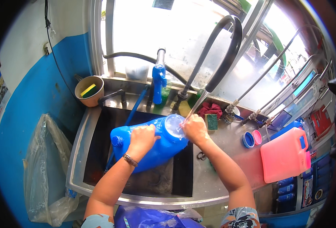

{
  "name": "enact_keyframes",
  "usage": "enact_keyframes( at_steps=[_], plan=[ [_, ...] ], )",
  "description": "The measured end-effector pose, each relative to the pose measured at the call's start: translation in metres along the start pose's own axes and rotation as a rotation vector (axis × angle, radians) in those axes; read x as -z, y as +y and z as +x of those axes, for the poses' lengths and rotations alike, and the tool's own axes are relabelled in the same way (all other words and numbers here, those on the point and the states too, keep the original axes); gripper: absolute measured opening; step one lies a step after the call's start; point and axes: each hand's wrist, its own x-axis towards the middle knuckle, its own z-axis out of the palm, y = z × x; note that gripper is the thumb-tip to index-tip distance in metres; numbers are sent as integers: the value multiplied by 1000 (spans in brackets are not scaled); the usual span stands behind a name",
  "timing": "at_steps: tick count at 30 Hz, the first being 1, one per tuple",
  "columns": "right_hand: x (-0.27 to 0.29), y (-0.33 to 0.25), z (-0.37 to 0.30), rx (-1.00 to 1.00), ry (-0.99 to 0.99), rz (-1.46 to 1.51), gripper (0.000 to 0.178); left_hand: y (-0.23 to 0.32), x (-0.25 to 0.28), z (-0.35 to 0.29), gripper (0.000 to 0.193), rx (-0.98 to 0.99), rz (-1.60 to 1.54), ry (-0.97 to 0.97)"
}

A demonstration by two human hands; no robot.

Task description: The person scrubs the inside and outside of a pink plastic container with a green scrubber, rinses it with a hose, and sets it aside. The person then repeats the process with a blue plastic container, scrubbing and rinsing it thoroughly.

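A large blue plastic water jug (158, 152) lies tilted over the sink basin, its wide round mouth facing up and to the right. My left hand (142, 140) is closed on the jug's top, at its handle. Beside the mouth's rim is my right hand (195, 129), fingers curled in; what they grip, if anything, is hidden. Water runs from a black gooseneck faucet (223, 57) down to the mouth and my right hand. A small ribbed blue cap (117, 141) sits on the jug's left end.
A green scouring sponge (211, 122) and dark red cloth (209, 110) lie right of the faucet. Blue (247, 140) and pink (256, 137) lids rest near a pink jug (283, 155). A brown pot (90, 92) with a sponge stands back left. A blue-handled tap (159, 81) rises behind the basin.
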Motion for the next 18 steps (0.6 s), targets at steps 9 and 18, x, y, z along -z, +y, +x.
enact_keyframes(
  at_steps=[9, 18],
  plan=[
    [-26, -14, -6, 313, 183, 633, 25, 4, 1, 9, 41, -45, -5, -3],
    [-23, -11, 6, 300, 56, 696, 29, -7, 14, 14, 39, -61, 24, -68]
  ],
)
